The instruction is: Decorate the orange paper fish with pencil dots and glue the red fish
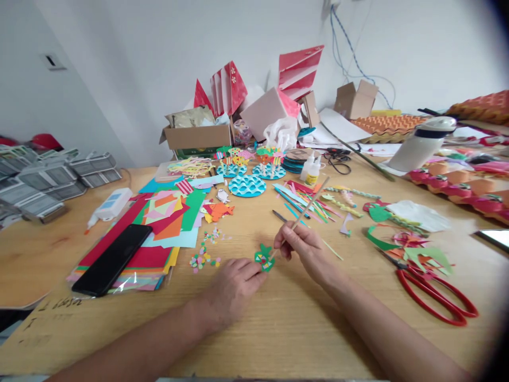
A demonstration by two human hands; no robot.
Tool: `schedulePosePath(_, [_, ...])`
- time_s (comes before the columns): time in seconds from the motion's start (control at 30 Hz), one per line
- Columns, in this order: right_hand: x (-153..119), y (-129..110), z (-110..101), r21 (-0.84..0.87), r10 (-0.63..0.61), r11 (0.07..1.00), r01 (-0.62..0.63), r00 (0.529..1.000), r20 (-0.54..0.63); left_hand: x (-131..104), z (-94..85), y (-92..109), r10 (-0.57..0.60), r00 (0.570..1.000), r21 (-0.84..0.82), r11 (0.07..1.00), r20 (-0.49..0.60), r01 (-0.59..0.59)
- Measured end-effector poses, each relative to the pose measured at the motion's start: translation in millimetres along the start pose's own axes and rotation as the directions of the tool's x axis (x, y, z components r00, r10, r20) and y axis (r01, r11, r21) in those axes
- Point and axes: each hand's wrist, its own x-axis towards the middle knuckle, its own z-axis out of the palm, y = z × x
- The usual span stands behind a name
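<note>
A small green paper fish with coloured pieces on it lies on the wooden table. My left hand rests at its left side, fingers together and fingertips at its edge. Pinched in my right hand is a thin wooden stick, its lower tip at the right side of the green fish. Small coloured paper dots are scattered to the left. An orange paper fish lies further back.
Coloured paper sheets and a black phone lie left. Red-handled scissors and paper scraps are at right. Behind stand blue wavy discs, glue bottles, a cardboard box and a white flask.
</note>
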Motion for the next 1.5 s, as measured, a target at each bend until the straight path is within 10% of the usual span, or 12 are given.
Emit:
schedulePosePath(0.5, [-4.0, 0.1, 1.5, -0.311, -0.14, 0.925, 0.218, 0.957, 0.254, -1.6, 4.0, -1.6, 0.013, 1.0, -0.013, 1.0, -0.016, -0.013])
schedulePosePath(1.17, [-2.2, 9.0, 0.6, -0.262, -0.107, 0.955, 0.137, 0.986, 0.127, 0.3, 6.0, -3.1, 0.058, 0.997, 0.004, 0.998, -0.051, -0.058])
schedulePosePath(1.5, [-3.2, 3.3, 4.3, -0.389, -0.23, 0.869, 0.305, 0.946, 0.228, -0.5, 7.1, -3.5, 0.056, 0.997, 0.01, 0.998, -0.048, -0.056])
